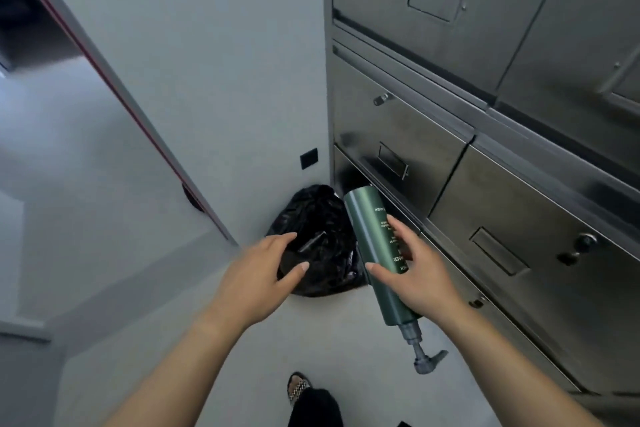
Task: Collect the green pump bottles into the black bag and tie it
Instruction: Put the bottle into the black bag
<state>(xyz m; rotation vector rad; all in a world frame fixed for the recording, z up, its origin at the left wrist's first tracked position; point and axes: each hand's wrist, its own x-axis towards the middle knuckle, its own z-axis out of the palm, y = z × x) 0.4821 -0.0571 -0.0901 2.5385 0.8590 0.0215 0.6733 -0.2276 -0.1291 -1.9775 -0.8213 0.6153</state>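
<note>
The curled fingers (398, 230) of the right hand (420, 276) are wrapped round a tall dark-green cylindrical pump bottle (375, 253), held tilted near the crumpled black plastic bag (318, 215). The left hand (258, 272) is spread, empty, at the bag's mouth, which is best held wide first.

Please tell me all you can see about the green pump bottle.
The green pump bottle is a tall, dark green cylinder, matte, with small white print. Its grey pump points toward the camera, its flat base away. The right hand holds its body in the air, right of the black bag.
</note>
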